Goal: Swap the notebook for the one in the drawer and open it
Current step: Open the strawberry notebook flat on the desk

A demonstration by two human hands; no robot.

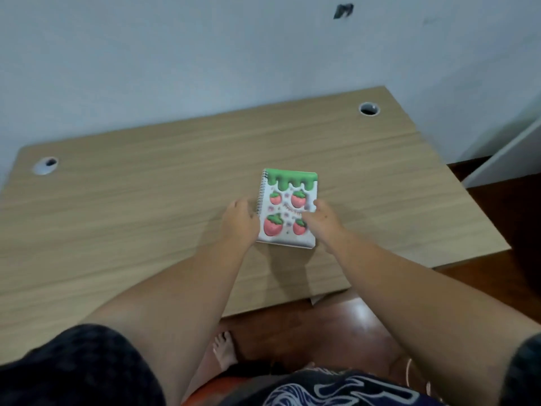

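Notebook (288, 208) — strawberry cover, closed — sits right of centre on the desk (131, 218), nearer its front edge than the back. Left hand (240, 221) cups the spiral side, right hand (323, 219) pinches the opposite edge, fingers on the cover; whether it's lifted or resting, I can't tell. No drawer in view. Risk now — a loose two-sided pinch lets the cover flop open or the book slide across the slick top.

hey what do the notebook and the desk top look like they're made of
Strawberry notebook: likely glossy card cover on paper pages, with a metal-looking spiral binding along its left edge. Desk top: looks like matte wood-grain laminate, given its even printed streaks; solid wood can't be ruled out.
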